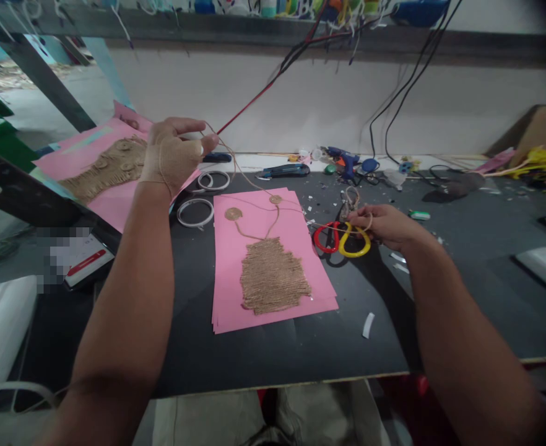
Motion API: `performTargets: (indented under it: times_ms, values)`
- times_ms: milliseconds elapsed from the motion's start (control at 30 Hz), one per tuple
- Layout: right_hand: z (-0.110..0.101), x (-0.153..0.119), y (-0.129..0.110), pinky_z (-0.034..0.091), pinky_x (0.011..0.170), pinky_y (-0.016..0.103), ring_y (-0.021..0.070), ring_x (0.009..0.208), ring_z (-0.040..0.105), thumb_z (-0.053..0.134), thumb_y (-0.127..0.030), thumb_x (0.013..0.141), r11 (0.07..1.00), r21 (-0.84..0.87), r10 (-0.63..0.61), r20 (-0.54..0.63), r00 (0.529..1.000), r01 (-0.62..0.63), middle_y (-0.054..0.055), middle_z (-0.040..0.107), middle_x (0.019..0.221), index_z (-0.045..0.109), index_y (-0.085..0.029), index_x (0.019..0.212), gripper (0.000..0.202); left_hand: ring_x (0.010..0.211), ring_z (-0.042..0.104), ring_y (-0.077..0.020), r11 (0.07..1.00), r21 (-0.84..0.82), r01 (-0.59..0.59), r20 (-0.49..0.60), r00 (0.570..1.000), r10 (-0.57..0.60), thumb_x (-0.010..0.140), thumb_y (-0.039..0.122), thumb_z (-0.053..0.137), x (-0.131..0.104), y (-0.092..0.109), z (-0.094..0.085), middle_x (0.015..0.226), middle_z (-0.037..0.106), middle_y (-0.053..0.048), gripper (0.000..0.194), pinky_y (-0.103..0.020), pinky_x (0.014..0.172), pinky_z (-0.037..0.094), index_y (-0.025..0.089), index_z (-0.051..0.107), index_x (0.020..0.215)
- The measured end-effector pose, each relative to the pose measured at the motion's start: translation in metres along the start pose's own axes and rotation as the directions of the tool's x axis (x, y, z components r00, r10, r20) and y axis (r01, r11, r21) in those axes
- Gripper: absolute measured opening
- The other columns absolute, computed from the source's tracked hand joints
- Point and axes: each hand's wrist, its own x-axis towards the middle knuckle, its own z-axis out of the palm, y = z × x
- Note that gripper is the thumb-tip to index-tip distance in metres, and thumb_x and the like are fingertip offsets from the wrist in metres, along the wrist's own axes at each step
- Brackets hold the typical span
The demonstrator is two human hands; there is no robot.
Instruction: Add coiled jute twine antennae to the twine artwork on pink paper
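Observation:
My left hand (pixel 173 155) is raised left of the pink sheets, with thin brown twine (pixel 238 167) passing by its thumb and forefinger and around the back of the hand. The twine slopes down across the sheets to my right hand (pixel 384 226), whose bent fingers pinch it. Close to those fingertips, scissors with one red and one yellow handle (pixel 355 240) lie on the table. Between my hands is a stack of pink sheets (pixel 226 297). On the top one are a shape filled with rows of twine (pixel 275 275) and two twine coils (pixel 233 214) on twine stems.
More pink sheets with a fringed twine shape (pixel 110 164) lean at the left. Tape rings (pixel 195 212), a cutter knife (pixel 285 171) and a blue glue gun (pixel 345 160) lie toward the back. A phone (pixel 90 260) is at the left; paper scraps (pixel 368 325) dot the dark table.

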Motion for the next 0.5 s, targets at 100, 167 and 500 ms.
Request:
performTargets:
  times_ms: [100,167,500]
  values:
    - [0.002,-0.0006,-0.003,0.043,0.047,0.019,0.01,0.052,0.058,0.071,-0.006,0.088,0.997,0.024,0.076,-0.066,0.995,-0.074,0.003,0.066,0.068,0.068,-0.015,0.085,0.009,0.088,0.069,-0.0212,1.0,-0.016,-0.013,0.006,1.0,0.013,0.073,0.029,0.086,0.0006,-0.0015,0.0002,0.094,0.077,-0.006,0.033,-0.04,0.092,0.059,0.017,0.083,0.103]
    - [0.0021,-0.0007,-0.0036,0.043,0.046,0.018,0.0104,0.053,0.058,0.071,-0.008,0.088,0.997,0.0,0.071,-0.067,0.995,-0.071,0.003,0.066,0.068,0.067,-0.015,0.086,0.008,0.09,0.07,-0.0219,1.0,-0.019,-0.01,0.013,1.0,0.011,0.072,0.029,0.085,0.0007,-0.0017,0.0005,0.095,0.077,-0.006,0.03,-0.04,0.092,0.059,0.017,0.082,0.1]
    - [-0.0003,0.0032,0.0026,0.034,0.042,0.019,0.0092,0.044,0.048,0.066,-0.016,0.096,0.996,0.067,0.066,-0.049,0.997,-0.063,0.0,0.061,0.057,0.063,-0.017,0.084,0.012,0.102,0.07,-0.0257,0.999,-0.005,-0.043,0.02,0.999,0.043,0.075,0.025,0.085,0.0008,-0.0021,0.0001,0.105,0.075,-0.01,0.036,-0.045,0.101,0.057,0.012,0.08,0.109]
